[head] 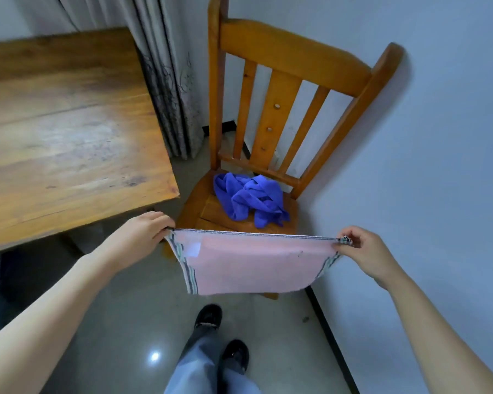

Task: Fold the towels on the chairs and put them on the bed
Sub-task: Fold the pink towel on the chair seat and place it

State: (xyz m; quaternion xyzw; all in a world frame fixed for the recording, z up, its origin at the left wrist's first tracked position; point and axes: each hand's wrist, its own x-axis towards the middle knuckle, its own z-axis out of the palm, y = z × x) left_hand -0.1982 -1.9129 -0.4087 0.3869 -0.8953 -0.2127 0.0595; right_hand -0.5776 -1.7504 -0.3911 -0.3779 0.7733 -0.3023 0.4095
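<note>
Pink towel point(254, 263) stretched taut, top corners pinched by left hand point(143, 234) and right hand point(362, 251) fingers, blue towel point(248, 199) crumpled on chair point(291, 55) seat behind, seat front hidden.

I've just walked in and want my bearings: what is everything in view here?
chair: one, orange-brown wood, against the wall
blue towel: one, blue, crumpled on the chair seat
pink towel: one, pink with striped ends, held stretched out in front of the chair
table: one, brown wood, left of the chair
curtain: one, grey-beige, hanging behind the table
floor: one, grey, glossy, underfoot
shoes: two, black, on the floor
trousers: one pair, grey, bottom centre
left hand: one, pinches the pink towel's top left corner
right hand: one, pinches its top right corner
</note>
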